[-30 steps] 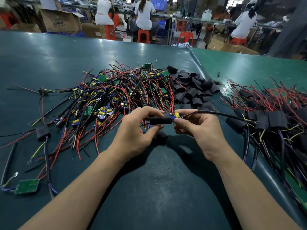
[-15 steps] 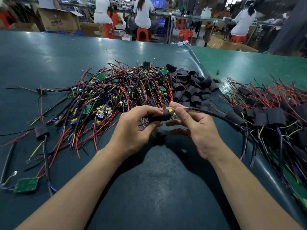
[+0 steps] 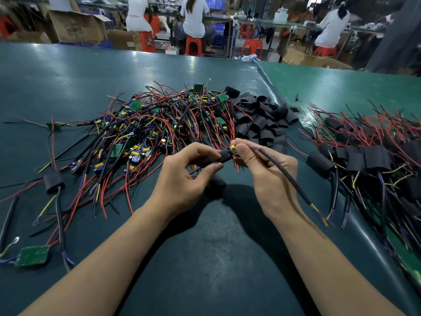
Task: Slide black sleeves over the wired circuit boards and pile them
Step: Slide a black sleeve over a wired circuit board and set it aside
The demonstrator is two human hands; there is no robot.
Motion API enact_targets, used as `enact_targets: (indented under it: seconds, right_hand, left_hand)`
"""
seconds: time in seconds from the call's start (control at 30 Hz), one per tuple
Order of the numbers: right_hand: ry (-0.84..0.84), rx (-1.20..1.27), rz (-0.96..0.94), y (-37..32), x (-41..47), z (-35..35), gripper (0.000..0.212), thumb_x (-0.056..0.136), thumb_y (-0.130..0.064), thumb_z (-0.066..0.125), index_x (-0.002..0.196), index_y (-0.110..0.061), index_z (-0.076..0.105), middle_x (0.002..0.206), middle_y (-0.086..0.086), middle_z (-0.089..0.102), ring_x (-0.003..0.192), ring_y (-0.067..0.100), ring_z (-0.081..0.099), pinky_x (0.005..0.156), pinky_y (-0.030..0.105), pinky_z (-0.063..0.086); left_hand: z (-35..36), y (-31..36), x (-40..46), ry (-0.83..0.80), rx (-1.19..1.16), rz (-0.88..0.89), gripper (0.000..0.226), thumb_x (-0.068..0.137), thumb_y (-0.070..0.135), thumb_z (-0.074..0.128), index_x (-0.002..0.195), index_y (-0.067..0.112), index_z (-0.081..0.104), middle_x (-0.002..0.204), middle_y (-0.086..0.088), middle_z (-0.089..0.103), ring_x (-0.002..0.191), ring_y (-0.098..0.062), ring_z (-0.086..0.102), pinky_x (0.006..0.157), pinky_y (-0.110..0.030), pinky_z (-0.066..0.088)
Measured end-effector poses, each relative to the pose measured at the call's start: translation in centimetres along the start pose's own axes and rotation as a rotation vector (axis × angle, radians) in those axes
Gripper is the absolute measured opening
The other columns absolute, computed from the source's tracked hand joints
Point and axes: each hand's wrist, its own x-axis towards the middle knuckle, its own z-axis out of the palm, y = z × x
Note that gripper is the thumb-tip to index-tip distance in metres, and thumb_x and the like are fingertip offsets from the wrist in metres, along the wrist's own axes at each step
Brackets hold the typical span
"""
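My left hand (image 3: 182, 179) pinches a black sleeve (image 3: 222, 156) between thumb and fingers, above the table's middle. My right hand (image 3: 266, 174) pinches the wired circuit board (image 3: 233, 149) at the sleeve's right end; only its yellow part and a bit of wire show. Its thick black cable (image 3: 287, 176) runs over my right hand toward the lower right. Behind lies a tangle of bare wired boards (image 3: 159, 124), with loose black sleeves (image 3: 262, 122) heaped to its right. Sleeved boards (image 3: 364, 156) are piled at the right.
A second black sleeve (image 3: 216, 182) lies on the green table mat (image 3: 205, 258) under my hands. A lone sleeved board (image 3: 53, 181) and a bare green board (image 3: 33, 255) lie at the left. People sit on red stools at benches far behind.
The sleeve has slid further over the board, leaving only its yellow tip out. My right hand turned, and the cable swung from pointing right to hanging down across my wrist.
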Motion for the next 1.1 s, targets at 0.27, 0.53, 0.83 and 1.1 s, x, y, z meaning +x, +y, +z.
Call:
enact_targets:
  seconds: [0.27,0.53,0.83,1.1]
  right_hand:
    - [0.075,0.201,0.21,0.2,0.1,0.5,0.005,0.079,-0.018,0.075,0.077,-0.016,0.079,0.078,0.003,0.076,0.072,0.012,0.071,0.069,0.021,0.055]
    - [0.019,0.097,0.073,0.3,-0.3,0.8,0.026,0.075,-0.024,0.077,0.096,-0.009,0.075,0.09,-0.004,0.077,0.088,0.012,0.073,0.081,0.025,0.056]
    - [-0.055,0.205,0.25,-0.5,-0.2,0.7,0.011,0.07,-0.019,0.074,0.079,-0.015,0.076,0.078,0.0,0.076,0.076,0.011,0.07,0.07,0.02,0.055]
    - [0.022,0.317,0.256,-0.8,0.3,0.2,0.005,0.07,-0.019,0.076,0.073,-0.015,0.078,0.076,0.002,0.074,0.072,0.015,0.07,0.07,0.023,0.056]
  left_hand:
    - [0.4,0.1,-0.2,-0.008,0.011,0.08,0.015,0.081,0.0,0.077,0.092,0.008,0.07,0.105,0.004,0.072,0.097,-0.009,0.069,0.09,-0.034,0.055]
    - [0.2,0.0,0.1,0.004,-0.064,0.035,0.011,0.08,0.001,0.077,0.087,0.003,0.068,0.107,0.0,0.071,0.097,-0.01,0.07,0.084,-0.024,0.056]
    - [0.1,-0.3,0.3,0.026,0.037,0.154,0.017,0.078,0.007,0.08,0.092,0.007,0.07,0.104,0.001,0.071,0.098,-0.009,0.069,0.087,-0.026,0.055]
    - [-0.8,0.0,0.5,0.012,0.103,-0.096,0.031,0.071,0.047,0.075,0.097,0.033,0.07,0.087,0.021,0.072,0.082,0.002,0.067,0.079,-0.019,0.051]
